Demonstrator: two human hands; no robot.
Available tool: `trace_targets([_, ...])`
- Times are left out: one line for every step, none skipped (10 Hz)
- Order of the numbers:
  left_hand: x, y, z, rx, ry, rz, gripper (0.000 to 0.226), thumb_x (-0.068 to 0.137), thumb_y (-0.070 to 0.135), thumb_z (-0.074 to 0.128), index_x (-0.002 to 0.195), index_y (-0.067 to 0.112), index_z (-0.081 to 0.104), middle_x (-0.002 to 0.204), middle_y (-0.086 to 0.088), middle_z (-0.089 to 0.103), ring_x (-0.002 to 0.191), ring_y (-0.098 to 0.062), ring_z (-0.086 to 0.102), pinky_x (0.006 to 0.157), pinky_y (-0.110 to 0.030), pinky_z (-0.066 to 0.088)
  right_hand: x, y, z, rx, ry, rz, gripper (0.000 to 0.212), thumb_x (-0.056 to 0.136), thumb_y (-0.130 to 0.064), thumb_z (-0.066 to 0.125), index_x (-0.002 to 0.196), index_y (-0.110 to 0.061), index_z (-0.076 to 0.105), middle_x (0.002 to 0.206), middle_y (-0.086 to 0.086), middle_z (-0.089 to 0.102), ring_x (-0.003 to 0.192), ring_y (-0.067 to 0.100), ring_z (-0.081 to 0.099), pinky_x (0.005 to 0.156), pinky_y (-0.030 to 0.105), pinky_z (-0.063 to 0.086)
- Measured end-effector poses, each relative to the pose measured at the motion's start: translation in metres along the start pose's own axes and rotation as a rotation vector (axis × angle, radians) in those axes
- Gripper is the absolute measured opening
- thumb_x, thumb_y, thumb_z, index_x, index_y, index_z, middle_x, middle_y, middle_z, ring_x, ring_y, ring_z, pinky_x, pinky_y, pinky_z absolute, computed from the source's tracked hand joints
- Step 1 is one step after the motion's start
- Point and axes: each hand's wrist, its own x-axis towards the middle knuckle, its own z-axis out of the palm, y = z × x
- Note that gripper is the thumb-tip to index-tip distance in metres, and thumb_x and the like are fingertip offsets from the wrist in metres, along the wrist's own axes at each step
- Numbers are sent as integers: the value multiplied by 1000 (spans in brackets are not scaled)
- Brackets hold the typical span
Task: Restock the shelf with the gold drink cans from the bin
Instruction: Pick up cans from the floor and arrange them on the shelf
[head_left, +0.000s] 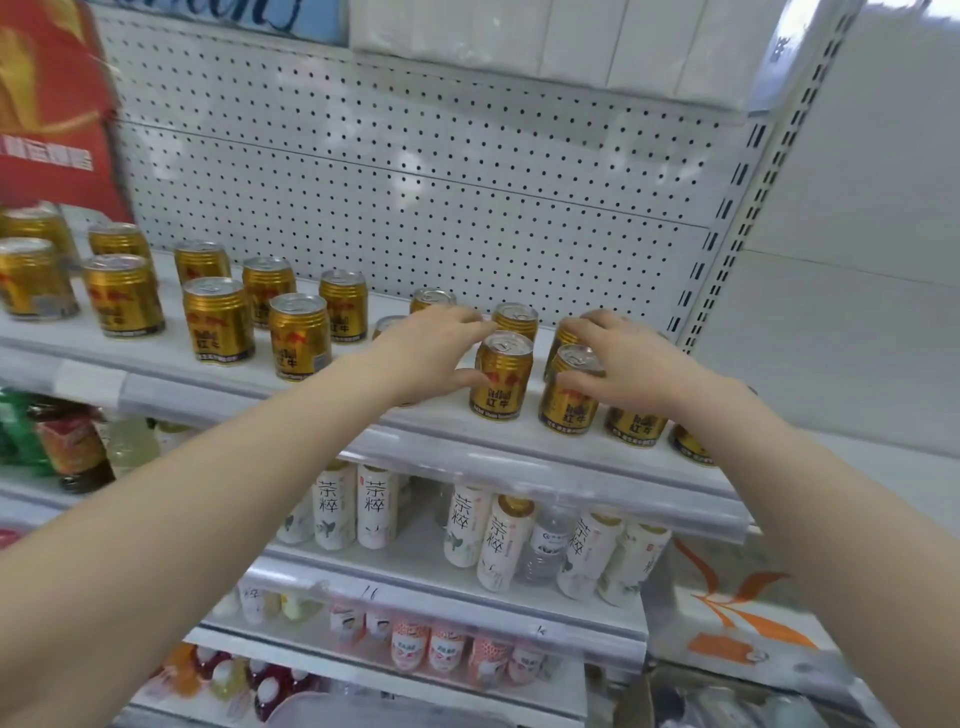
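Nearest you, at the bottom right, a dim container edge (727, 696) shows, but you cannot tell whether it is the bin or whether cans remain in it. Above it sit the lower shelves with the white tea bottles (491, 540).

Your two bare forearms reach up and forward to the can shelf (519, 452). Your left hand (431, 353) is curved around the left side of a gold can (501, 376) at the front edge, thumb low against its wall and fingers stretched past its rim toward the can behind (515, 318); the grasp looks loose, more steadying than lifting. Your right hand (631, 364) covers the next front can (569, 397), fingertips over its lid and upper wall, grasping or pressing it into line. Both cans stand upright on the shelf, close beside each other without clearly touching.

The risk here is crowding. More cans (636, 426) stand under and beyond your right wrist near the shelf lip, partly hidden, so a sideways sweep of that forearm could likely knock one off the front. Pushing the held cans back too briskly may tip the rear row, since these short cans stand close together.

Farther left, gold can pairs (218, 319) already stand spaced along the shelf, with the pegboard back panel (415, 182) behind
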Motion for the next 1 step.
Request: trace_targets([-16, 1, -17, 25, 36, 6, 66, 90, 48, 56, 146, 21, 34, 147, -3, 40, 134, -22, 35, 108, -39, 34, -14, -11, -11, -44, 79, -57, 70, 93, -56, 47, 151, -25, 24, 153, 1, 31, 135, 23, 38, 105, 39, 40])
